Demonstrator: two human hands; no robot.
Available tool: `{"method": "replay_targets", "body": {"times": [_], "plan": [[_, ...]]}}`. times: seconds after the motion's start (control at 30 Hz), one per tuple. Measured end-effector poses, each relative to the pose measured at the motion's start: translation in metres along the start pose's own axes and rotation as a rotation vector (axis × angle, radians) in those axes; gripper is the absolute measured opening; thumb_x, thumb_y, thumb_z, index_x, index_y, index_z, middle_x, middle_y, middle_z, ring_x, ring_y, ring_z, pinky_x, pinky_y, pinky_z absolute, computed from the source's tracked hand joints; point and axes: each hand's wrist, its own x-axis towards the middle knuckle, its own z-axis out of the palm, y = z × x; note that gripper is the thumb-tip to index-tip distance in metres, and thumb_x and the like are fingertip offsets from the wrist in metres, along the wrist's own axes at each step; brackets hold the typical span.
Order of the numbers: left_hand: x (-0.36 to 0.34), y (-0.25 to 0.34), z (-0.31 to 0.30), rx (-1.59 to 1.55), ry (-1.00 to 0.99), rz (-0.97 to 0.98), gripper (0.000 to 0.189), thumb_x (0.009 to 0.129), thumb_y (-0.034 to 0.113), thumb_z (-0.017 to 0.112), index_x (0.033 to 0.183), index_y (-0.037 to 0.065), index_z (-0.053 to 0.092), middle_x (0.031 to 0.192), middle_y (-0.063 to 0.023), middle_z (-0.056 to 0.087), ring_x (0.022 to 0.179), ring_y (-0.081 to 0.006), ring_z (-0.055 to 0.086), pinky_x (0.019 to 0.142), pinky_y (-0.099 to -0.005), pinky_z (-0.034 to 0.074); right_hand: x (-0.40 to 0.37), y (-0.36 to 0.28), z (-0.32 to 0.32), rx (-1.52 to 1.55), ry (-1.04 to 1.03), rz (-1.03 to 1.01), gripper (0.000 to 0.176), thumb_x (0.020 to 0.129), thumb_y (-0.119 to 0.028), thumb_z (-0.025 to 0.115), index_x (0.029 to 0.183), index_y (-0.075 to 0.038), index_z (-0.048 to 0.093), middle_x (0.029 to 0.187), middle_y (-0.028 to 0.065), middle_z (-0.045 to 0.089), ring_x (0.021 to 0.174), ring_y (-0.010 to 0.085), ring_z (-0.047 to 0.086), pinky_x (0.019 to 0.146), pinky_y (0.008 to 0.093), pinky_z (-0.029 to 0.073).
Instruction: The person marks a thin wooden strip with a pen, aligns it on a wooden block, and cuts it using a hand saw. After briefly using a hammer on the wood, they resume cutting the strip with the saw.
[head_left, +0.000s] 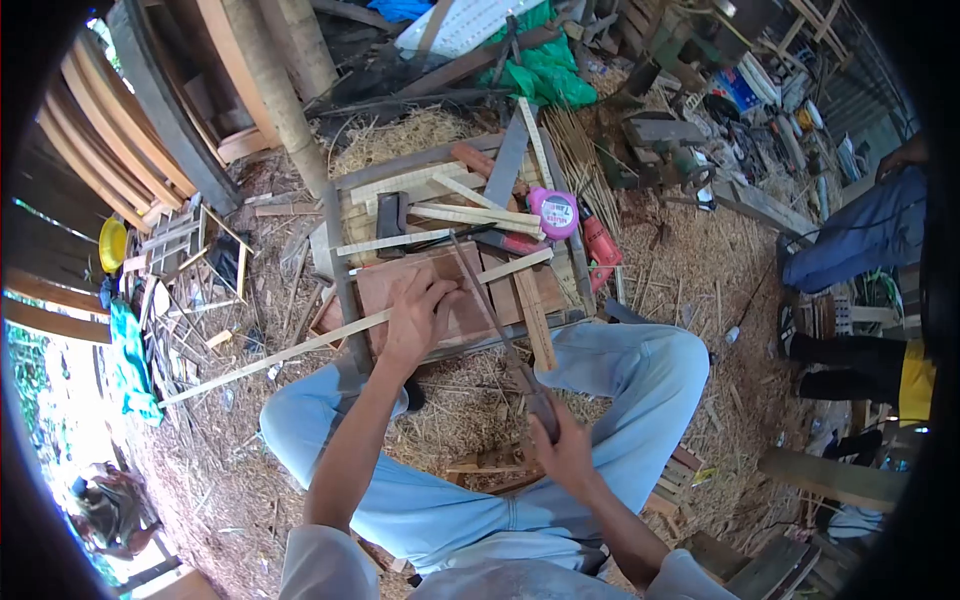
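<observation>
My right hand (568, 450) is wrapped round the handle of a narrow handsaw (484, 295), whose blade points away from me and crosses a long thin wooden strip (260, 362). With fingers closed, my left hand (420, 315) presses that strip down on a reddish-brown board (385, 280). The board lies on a low wooden bench (345, 235) between my knees. Behind the blade are several short strips, a hammer (391, 215) and a pink tape measure (555, 213). Whether the saw teeth have entered the wood is too fine to see.
A red power tool (598, 245) lies at the bench's right side. Shavings cover the floor (720, 330). Two people's legs (850, 235) show at the right edge. Curved timbers (120, 125) lean at the upper left, and a green sheet (540, 75) lies beyond the bench.
</observation>
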Motion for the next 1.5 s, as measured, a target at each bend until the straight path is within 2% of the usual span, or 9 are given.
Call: {"method": "replay_targets", "body": {"times": [0.03,0.17,0.33,0.37,0.57,0.77,1.03,1.2,1.5], "plan": [[0.001,0.0,0.0,0.001,0.016,-0.005,0.011,0.08,0.005,0.076,0.088,0.003,0.069,0.082,-0.0105,0.053,0.08,-0.0316,0.054,0.072,-0.044,0.041,0.004,-0.001,-0.009,0.017,-0.014,0.022,0.051,0.096,-0.016,0.067,0.141,0.001,0.052,0.093,0.0231,0.072,0.075,0.0333,0.073,0.07,0.0392,0.057],[0.001,0.0,0.001,-0.007,0.018,-0.015,0.013,0.08,0.008,0.077,0.09,0.004,0.069,0.083,-0.0101,0.053,0.082,-0.0313,0.055,0.074,-0.0438,0.041,0.002,-0.006,-0.006,0.012,0.053,-0.104,0.049,0.096,-0.014,0.067,0.142,-0.001,0.054,0.096,0.0221,0.073,0.074,0.0327,0.073,0.069,0.0387,0.056],[-0.002,-0.002,-0.001,-0.015,0.026,-0.032,0.013,0.079,0.005,0.074,0.091,0.005,0.068,0.086,-0.0096,0.054,0.087,-0.0317,0.056,0.077,-0.044,0.041,0.022,-0.021,0.029,-0.184,0.197,-0.242,0.054,0.097,-0.011,0.066,0.148,-0.005,0.051,0.089,0.0226,0.073,0.068,0.0324,0.072,0.062,0.0385,0.055],[-0.002,-0.001,-0.003,0.013,-0.01,-0.038,0.012,0.08,0.005,0.072,0.091,0.004,0.068,0.089,-0.0102,0.054,0.089,-0.0316,0.056,0.079,-0.0436,0.042,0.041,-0.03,0.034,-0.202,0.193,-0.263,0.058,0.095,-0.008,0.068,0.149,-0.004,0.049,0.078,0.0196,0.069,0.061,0.0344,0.068,0.055,0.0416,0.052],[0.001,-0.004,-0.003,0.039,-0.032,-0.017,0.013,0.081,0.006,0.071,0.092,0.004,0.067,0.091,-0.0106,0.053,0.092,-0.0313,0.055,0.081,-0.0433,0.043,0.066,-0.023,0.056,-0.105,0.244,-0.399,0.063,0.094,-0.004,0.067,0.152,-0.002,0.043,0.079,0.0203,0.069,0.059,0.0335,0.067,0.056,0.0415,0.052],[-0.003,-0.001,-0.002,-0.015,-0.016,-0.039,0.012,0.079,0.006,0.071,0.09,0.004,0.067,0.09,-0.0094,0.054,0.092,-0.0302,0.055,0.081,-0.0428,0.043,-0.002,-0.02,0.029,-0.156,0.213,-0.356,0.062,0.094,-0.004,0.066,0.151,0.001,0.042,0.087,0.0228,0.069,0.065,0.0366,0.068,0.058,0.0424,0.053],[0.0,0.001,-0.006,0.061,-0.084,-0.016,0.013,0.076,0.002,0.07,0.089,0.005,0.067,0.089,-0.0084,0.054,0.092,-0.0291,0.055,0.079,-0.0418,0.041,0.09,-0.038,0.061,-0.157,0.266,-0.402,0.059,0.096,-0.002,0.064,0.152,-0.004,0.043,0.082,0.025,0.068,0.06,0.0361,0.067,0.054,0.0428,0.051],[-0.004,0.0,-0.002,0.001,-0.032,-0.007,0.011,0.079,0.005,0.072,0.088,0.005,0.067,0.089,-0.0085,0.054,0.091,-0.0295,0.054,0.078,-0.043,0.04,0.0,-0.009,0.046,-0.171,0.201,-0.302,0.061,0.097,-0.003,0.064,0.153,-0.004,0.042,0.08,0.0229,0.068,0.06,0.0349,0.068,0.052,0.0411,0.05],[-0.003,0.0,-0.003,0.06,-0.07,-0.021,0.01,0.08,0.006,0.072,0.089,0.005,0.067,0.088,-0.009,0.053,0.09,-0.0294,0.053,0.079,-0.0435,0.04,0.099,-0.057,0.047,-0.158,0.147,-0.216,0.06,0.097,-0.004,0.064,0.153,-0.006,0.042,0.075,0.0251,0.066,0.061,0.0406,0.067,0.054,0.044,0.05]]}}
